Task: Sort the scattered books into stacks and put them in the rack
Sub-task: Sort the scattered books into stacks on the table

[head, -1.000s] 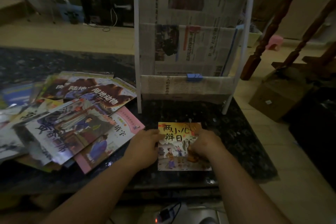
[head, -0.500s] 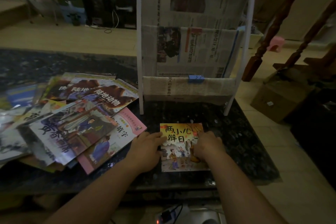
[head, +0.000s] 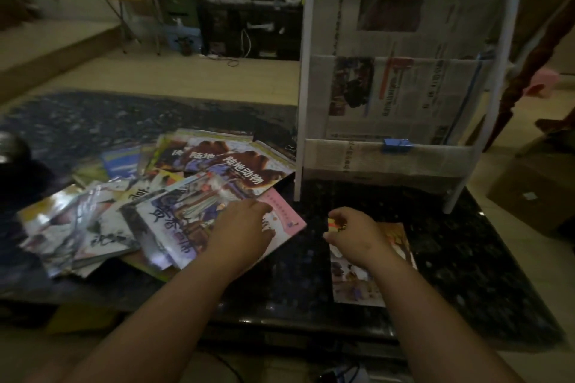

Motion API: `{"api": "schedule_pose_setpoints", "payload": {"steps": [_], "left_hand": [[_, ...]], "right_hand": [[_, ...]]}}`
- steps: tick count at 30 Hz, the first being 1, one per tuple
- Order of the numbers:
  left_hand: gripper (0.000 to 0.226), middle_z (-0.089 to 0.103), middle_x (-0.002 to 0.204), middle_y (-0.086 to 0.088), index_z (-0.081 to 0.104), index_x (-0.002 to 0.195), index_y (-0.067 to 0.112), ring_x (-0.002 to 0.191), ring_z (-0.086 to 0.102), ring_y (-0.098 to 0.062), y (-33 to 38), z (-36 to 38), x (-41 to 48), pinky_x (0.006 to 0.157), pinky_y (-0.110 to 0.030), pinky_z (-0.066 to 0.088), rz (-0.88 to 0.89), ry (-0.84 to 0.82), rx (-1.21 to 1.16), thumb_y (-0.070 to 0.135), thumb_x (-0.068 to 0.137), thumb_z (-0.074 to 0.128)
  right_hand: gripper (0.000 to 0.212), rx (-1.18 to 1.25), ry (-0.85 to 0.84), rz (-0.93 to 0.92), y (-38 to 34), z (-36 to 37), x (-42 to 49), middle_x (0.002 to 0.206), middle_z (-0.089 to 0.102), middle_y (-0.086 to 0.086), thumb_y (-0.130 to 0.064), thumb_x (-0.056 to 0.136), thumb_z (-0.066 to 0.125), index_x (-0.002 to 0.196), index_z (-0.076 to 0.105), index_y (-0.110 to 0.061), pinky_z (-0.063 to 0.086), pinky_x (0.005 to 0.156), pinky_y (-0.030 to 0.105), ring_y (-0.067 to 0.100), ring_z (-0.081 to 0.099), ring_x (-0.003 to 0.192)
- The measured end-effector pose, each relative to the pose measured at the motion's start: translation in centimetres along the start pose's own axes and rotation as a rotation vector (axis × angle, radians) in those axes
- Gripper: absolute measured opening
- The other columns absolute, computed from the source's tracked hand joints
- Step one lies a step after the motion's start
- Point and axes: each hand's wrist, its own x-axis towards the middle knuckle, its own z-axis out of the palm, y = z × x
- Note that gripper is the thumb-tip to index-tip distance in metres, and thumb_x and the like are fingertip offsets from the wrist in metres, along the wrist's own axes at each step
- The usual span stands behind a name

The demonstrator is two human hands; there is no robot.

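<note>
A small yellow picture book lies flat on the dark stone table, in front of the rack. My right hand is over its upper half with fingers loosely curled, gripping nothing that I can see. To the left spreads a loose pile of scattered books. My left hand rests on the pink book at the pile's right edge, fingers reaching forward. The white rack with newspaper pockets stands upright at the table's back right.
A blue clip sits on the rack's lowest newspaper pocket. A cardboard box stands on the floor to the right of the table. A dark round object is at the table's far left. Furniture lines the far wall.
My left hand has left the yellow book and moved left onto the pink book in the pile. My right hand stays over the yellow book. The view has turned left.
</note>
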Motion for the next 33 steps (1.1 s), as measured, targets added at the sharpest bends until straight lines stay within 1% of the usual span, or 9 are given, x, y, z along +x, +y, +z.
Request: {"api": "schedule_pose_setpoints", "payload": {"steps": [5,9,12,15,18,22,26,30,33], "left_hand": [[0.051,0.050,0.127,-0.004,0.054,0.124,0.024,0.117,0.049,-0.027,-2.6,-1.0,-0.9,0.089,-0.037,0.045,-0.175,0.010,0.169,0.047,0.081,0.064],[0.051,0.051,0.119,-0.007,0.050,0.122,0.019,0.107,0.057,-0.031,-4.0,-1.2,-1.7,0.078,-0.038,0.049,-0.274,-0.052,0.176,0.043,0.080,0.068],[0.033,0.063,0.099,-0.004,0.057,0.109,0.017,0.095,0.063,-0.027,-3.8,-1.8,-1.8,0.068,-0.032,0.046,-0.221,-0.051,0.233,0.038,0.084,0.060],[0.025,0.060,0.081,-0.003,0.063,0.093,0.016,0.086,0.063,-0.027,-2.5,-2.8,-1.9,0.061,-0.028,0.037,-0.139,-0.005,0.197,0.039,0.090,0.053],[0.027,0.066,0.088,-0.006,0.065,0.093,0.015,0.079,0.060,-0.027,-1.1,-3.4,-2.2,0.060,-0.029,0.034,-0.083,0.068,0.226,0.033,0.096,0.046],[0.032,0.068,0.094,-0.006,0.066,0.098,0.015,0.085,0.063,-0.027,0.2,-3.2,-2.7,0.064,-0.030,0.039,0.024,0.074,0.270,0.032,0.099,0.040],[0.036,0.067,0.101,-0.003,0.066,0.107,0.019,0.091,0.063,-0.024,1.2,-2.7,-3.0,0.065,-0.028,0.034,0.113,0.030,0.295,0.041,0.099,0.038],[0.044,0.067,0.096,0.002,0.068,0.112,0.028,0.084,0.062,-0.019,0.9,-2.1,-3.1,0.064,-0.028,0.038,0.220,0.060,0.237,0.054,0.097,0.037],[0.045,0.067,0.091,0.006,0.068,0.109,0.036,0.082,0.061,-0.013,0.8,-1.9,-3.0,0.065,-0.028,0.044,0.245,0.068,0.106,0.061,0.095,0.033]], "right_hand": [[0.048,0.032,-0.030,-0.068,-2.1,1.7,0.0,0.132,0.059,-0.001,-0.024,0.086,0.071,0.132,0.057,-0.021,0.042,0.088,0.021,0.014,0.057,0.113],[0.042,0.079,-0.064,-0.097,-3.4,3.2,-0.1,0.126,0.061,-0.002,-0.025,0.088,0.069,0.129,0.059,-0.020,0.041,0.083,0.020,0.009,0.056,0.103],[0.040,0.105,-0.075,-0.110,-4.1,4.2,0.0,0.127,0.059,-0.004,-0.024,0.090,0.066,0.129,0.059,-0.019,0.039,0.084,0.021,0.008,0.053,0.102],[0.033,0.188,-0.071,-0.081,-4.7,4.9,0.2,0.122,0.062,-0.005,-0.026,0.092,0.064,0.124,0.063,-0.019,0.044,0.089,0.025,0.008,0.055,0.101],[0.019,0.496,-0.060,0.053,-5.5,5.4,0.2,0.106,0.069,0.001,-0.027,0.096,0.056,0.107,0.067,-0.016,0.055,0.090,0.038,0.016,0.065,0.094],[0.032,0.901,-0.152,0.219,-6.2,5.0,0.1,0.092,0.074,0.012,-0.040,0.100,0.049,0.101,0.064,-0.012,0.059,0.082,0.039,0.027,0.071,0.089],[0.022,0.871,-0.190,0.186,-5.9,5.0,-0.1,0.092,0.076,0.009,-0.026,0.096,0.056,0.103,0.070,-0.011,0.058,0.085,0.040,0.024,0.073,0.088],[0.018,0.879,-0.097,0.209,-5.8,4.4,-0.1,0.086,0.075,0.011,-0.001,0.091,0.052,0.094,0.068,-0.008,0.061,0.078,0.043,0.027,0.074,0.080],[0.023,0.812,0.005,0.217,-5.2,4.2,0.3,0.085,0.074,0.011,-0.001,0.093,0.050,0.085,0.069,-0.013,0.061,0.073,0.045,0.028,0.073,0.079]]}}
